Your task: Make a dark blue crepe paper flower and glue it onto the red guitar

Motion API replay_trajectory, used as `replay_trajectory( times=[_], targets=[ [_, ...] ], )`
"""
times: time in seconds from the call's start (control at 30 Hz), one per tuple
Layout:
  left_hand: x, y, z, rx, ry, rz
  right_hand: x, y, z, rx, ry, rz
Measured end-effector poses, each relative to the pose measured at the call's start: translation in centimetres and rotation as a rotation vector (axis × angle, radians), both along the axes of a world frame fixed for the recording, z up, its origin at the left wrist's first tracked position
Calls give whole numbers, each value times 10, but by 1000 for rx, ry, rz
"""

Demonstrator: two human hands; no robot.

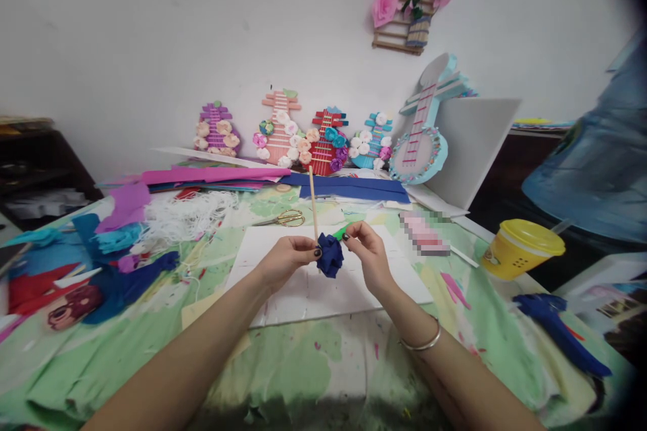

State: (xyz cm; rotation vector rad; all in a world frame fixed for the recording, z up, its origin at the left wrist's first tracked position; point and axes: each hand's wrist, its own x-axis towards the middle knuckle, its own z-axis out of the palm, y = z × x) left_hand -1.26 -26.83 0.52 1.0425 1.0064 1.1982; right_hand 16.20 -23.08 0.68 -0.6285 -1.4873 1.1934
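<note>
A dark blue crepe-paper flower (330, 257) is at the centre, above a white board (404, 276). My left hand (290, 257) is closed, thumb and fingers pinching at the flower's left side, where a thin wooden stick (313, 205) rises upward. Whether the stick is fixed to the flower is hidden. On the other side, my right hand (368, 252) pinches a small bright green paper piece (340, 232), close against the flower's upper right edge. Gold-handled scissors (289, 217) lie on the table just behind the board.
A blue glue gun (563, 333) and a yellow-lidded bucket (523, 249) stand at the right. White yarn (179, 215) and paper scraps (126, 276) cover the left. Folded blue paper (354, 188) lies behind; decorated paper instruments (326, 141) lean on the wall.
</note>
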Motion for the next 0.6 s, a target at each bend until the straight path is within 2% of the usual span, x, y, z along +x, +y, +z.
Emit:
replay_trajectory(
  times=[0.23,0.43,0.6],
  targets=[
    [-2,2,1,-54,-25,130,1,-3,1,144,-225,-31],
    [-3,4,-5,-46,-36,130,-3,-1,-3,88,-290,73],
    [-3,4,-7,-28,-40,126,-3,-3,-1,147,-311,83]
  ],
)
